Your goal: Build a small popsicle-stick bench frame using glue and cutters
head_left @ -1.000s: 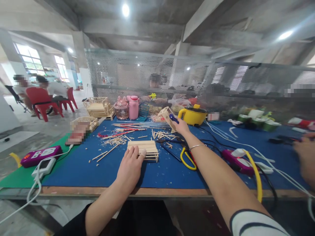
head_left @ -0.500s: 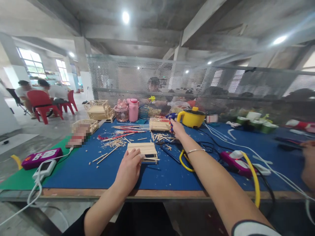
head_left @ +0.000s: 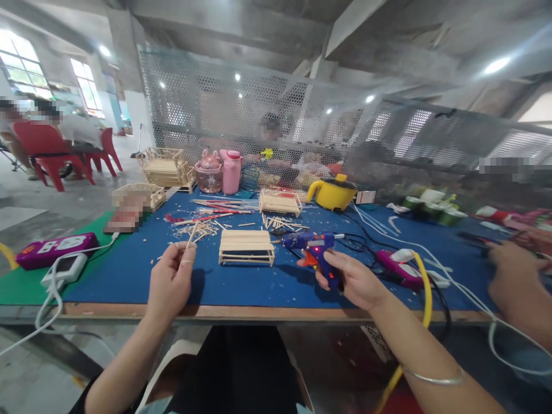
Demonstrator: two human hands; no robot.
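Observation:
Between thumb and fingers, my left hand [head_left: 171, 279] pinches a thin wooden stick [head_left: 190, 237] that points up and away. My right hand [head_left: 351, 277] is wrapped round the handle of a blue glue gun [head_left: 317, 246], its nozzle turned left. A small red light glows on the gun's body. Between the hands a small wooden stick frame [head_left: 246, 248] with a slatted top stands on the blue mat [head_left: 241, 286]; the nozzle is close to its right side, but I cannot tell whether they touch.
Loose sticks [head_left: 276, 222] and wood scraps lie behind the frame. Another stick frame [head_left: 280, 202], a pink bottle [head_left: 232, 172] and a yellow electric pot [head_left: 334, 194] stand farther back. Cables cross the right side near a purple power strip [head_left: 399, 270]. Another person's hand [head_left: 515, 259] is at far right.
My right hand has brought the glue gun from the back towards me, beside the frame. My left hand has left the frame, moved left and now holds a stick up.

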